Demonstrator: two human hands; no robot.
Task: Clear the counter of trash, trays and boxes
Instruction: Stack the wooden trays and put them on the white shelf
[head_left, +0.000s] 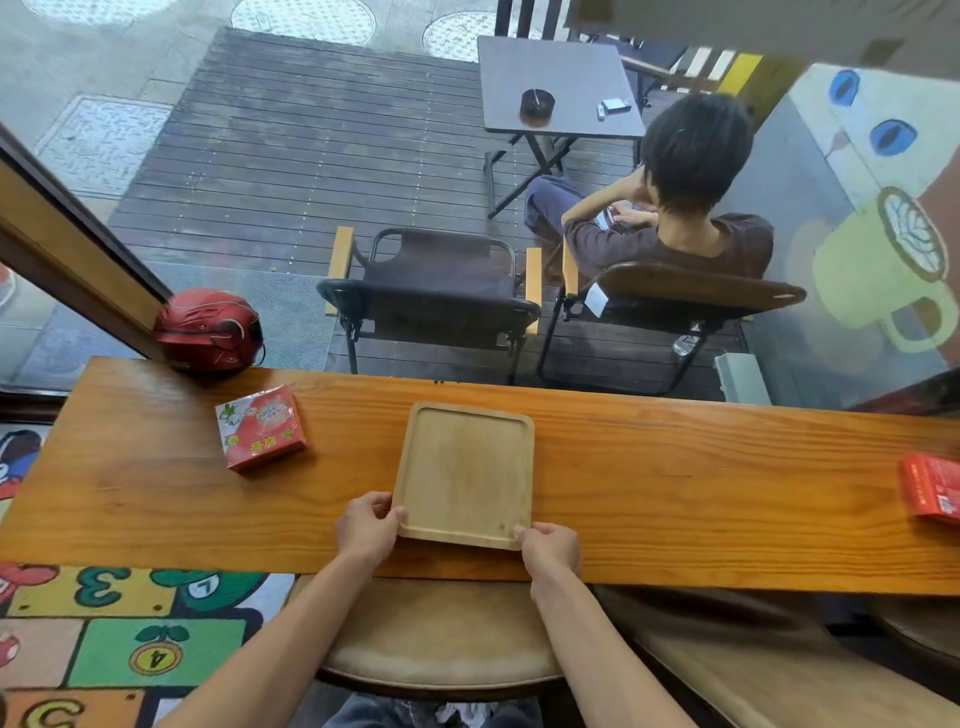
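Observation:
An empty pale wooden tray (464, 470) lies on the long orange-brown wooden counter (675, 493), near its middle. My left hand (368, 527) grips the tray's near left corner, thumb on the rim. The near right corner is held by my right hand (549, 548), fingers curled under the edge. A red box (261, 428) with a cartoon print lies on the counter to the left of the tray. Another red box (932, 491) sits at the counter's far right, partly cut off by the frame.
A red helmet (209, 330) rests at the counter's back left by the window frame. A round stool (441, 639) stands under the counter below my arms. Beyond the glass, a person (691, 208) sits on a chair beside an empty chair (431, 291).

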